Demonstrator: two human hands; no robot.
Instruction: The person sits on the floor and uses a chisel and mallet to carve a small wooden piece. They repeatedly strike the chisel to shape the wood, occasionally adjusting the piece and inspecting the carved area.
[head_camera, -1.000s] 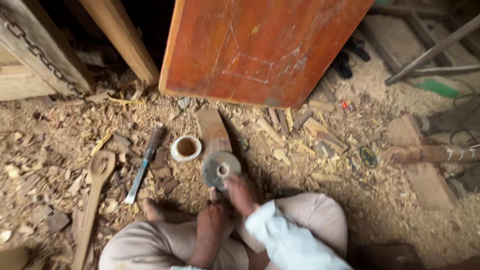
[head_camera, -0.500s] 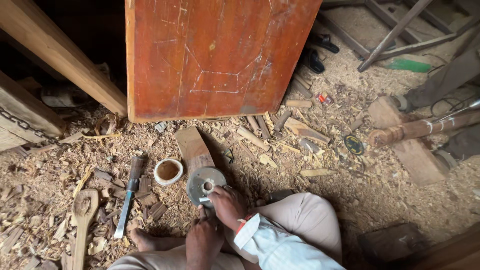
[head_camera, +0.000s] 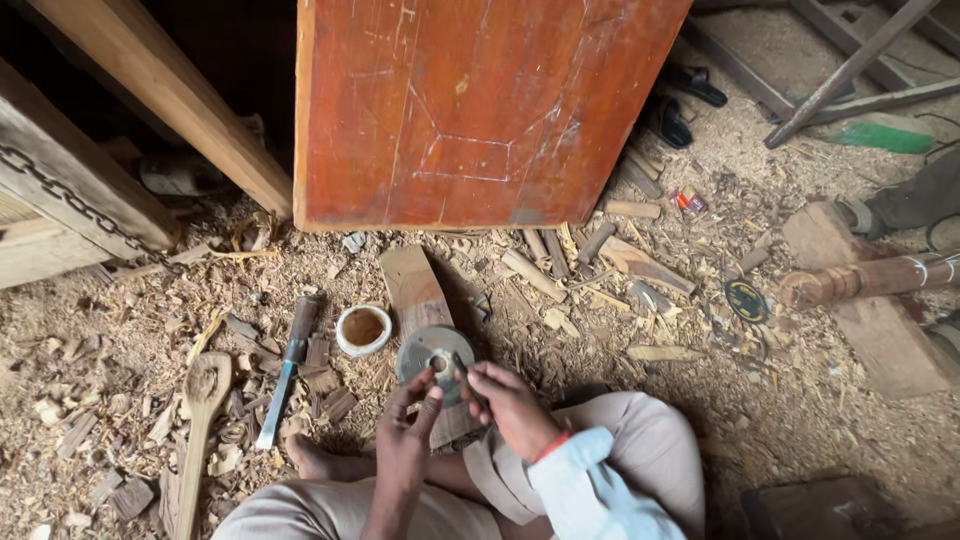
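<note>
grey metal disc (head_camera: 432, 352), round with centre hole, lies flat on plank (head_camera: 412, 282).

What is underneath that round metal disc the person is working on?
The metal disc rests on a flat wooden board lying on the sawdust. Both hands, left and right, cover its near edge, so what's beneath there is hidden.

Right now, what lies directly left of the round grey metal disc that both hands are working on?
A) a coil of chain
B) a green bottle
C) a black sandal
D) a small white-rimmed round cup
D: the small white-rimmed round cup sits on the sawdust just left of the round grey metal disc, beside the wood-handled chisel.
</note>
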